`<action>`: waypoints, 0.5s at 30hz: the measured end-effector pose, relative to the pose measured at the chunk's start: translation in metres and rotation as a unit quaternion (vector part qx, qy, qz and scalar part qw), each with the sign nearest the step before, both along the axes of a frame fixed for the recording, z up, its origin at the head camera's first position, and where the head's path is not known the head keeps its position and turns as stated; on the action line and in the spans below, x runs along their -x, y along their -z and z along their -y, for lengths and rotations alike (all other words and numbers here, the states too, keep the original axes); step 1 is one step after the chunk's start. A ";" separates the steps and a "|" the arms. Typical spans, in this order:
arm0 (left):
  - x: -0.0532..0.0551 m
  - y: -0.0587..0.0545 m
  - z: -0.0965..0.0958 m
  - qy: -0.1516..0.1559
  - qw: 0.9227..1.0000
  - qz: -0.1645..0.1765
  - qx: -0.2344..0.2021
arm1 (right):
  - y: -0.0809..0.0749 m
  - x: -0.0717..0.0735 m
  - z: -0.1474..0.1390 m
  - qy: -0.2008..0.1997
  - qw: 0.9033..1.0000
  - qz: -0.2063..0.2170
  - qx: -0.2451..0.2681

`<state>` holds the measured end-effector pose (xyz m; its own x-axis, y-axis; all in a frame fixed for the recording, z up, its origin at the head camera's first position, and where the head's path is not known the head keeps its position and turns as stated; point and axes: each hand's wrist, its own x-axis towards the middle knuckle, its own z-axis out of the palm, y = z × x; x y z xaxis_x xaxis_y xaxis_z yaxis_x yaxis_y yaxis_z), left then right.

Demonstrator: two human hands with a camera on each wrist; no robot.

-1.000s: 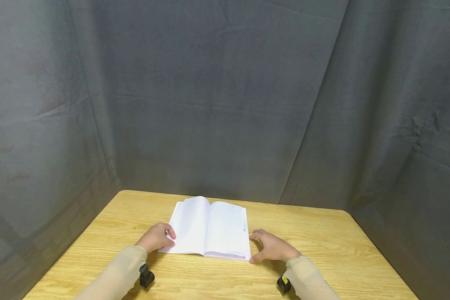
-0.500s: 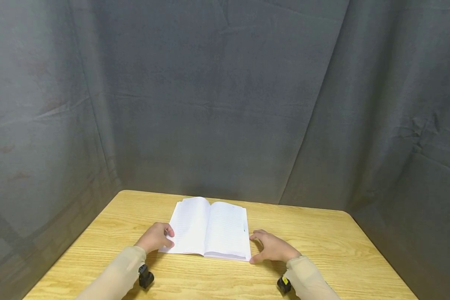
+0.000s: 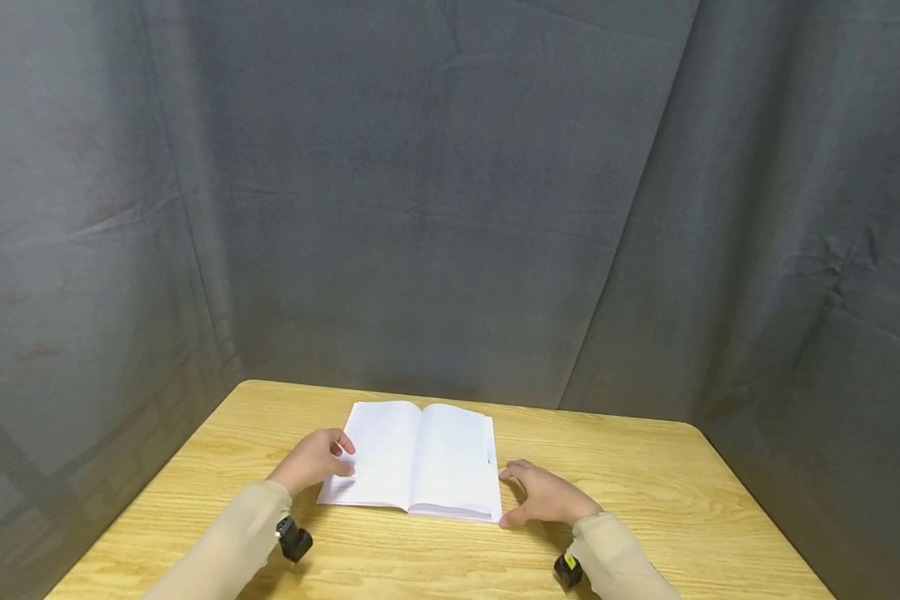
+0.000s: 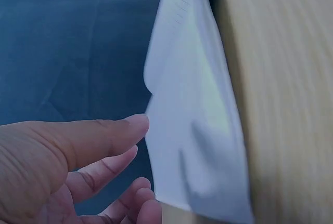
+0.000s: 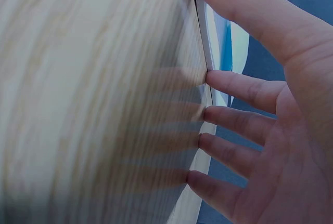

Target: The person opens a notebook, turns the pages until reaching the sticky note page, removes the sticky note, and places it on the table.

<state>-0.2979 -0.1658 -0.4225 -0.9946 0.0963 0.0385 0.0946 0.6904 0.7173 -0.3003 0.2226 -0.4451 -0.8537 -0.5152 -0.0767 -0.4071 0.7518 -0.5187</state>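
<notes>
An open notebook (image 3: 453, 458) with white lined pages lies on the wooden table, spine pointing away from me. Over its left page my left hand (image 3: 318, 460) hovers near the outer edge, thumb and fingers apart with nothing between them. The left wrist view shows the thumb (image 4: 119, 133) beside the page edge and a hand shadow falling on the paper (image 4: 177, 125). At the right edge my right hand (image 3: 547, 494) rests with fingers spread. In the right wrist view its fingertips (image 5: 213, 76) stand on the tabletop against the notebook's side, the thumb at the near corner.
The wooden table (image 3: 645, 475) has rounded far corners. Grey cloth curtains (image 3: 435, 208) hang behind it and along both sides. A small black wrist camera (image 3: 294, 540) sits on the left sleeve, another camera (image 3: 567, 570) on the right one.
My left hand has lifted off the left edge and shifted slightly away from me. The left page's far end, raised earlier, lies flatter now. My right hand has stayed in place.
</notes>
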 end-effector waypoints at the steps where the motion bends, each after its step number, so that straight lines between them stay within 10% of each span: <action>1: 0.000 -0.002 -0.002 0.002 1.000 -0.001 -0.001 | 0.000 0.000 0.000 0.000 1.000 0.001 0.001; 15: 0.005 -0.024 -0.058 0.068 0.997 -0.008 -0.037 | 0.001 0.000 0.001 0.003 1.000 -0.007 -0.003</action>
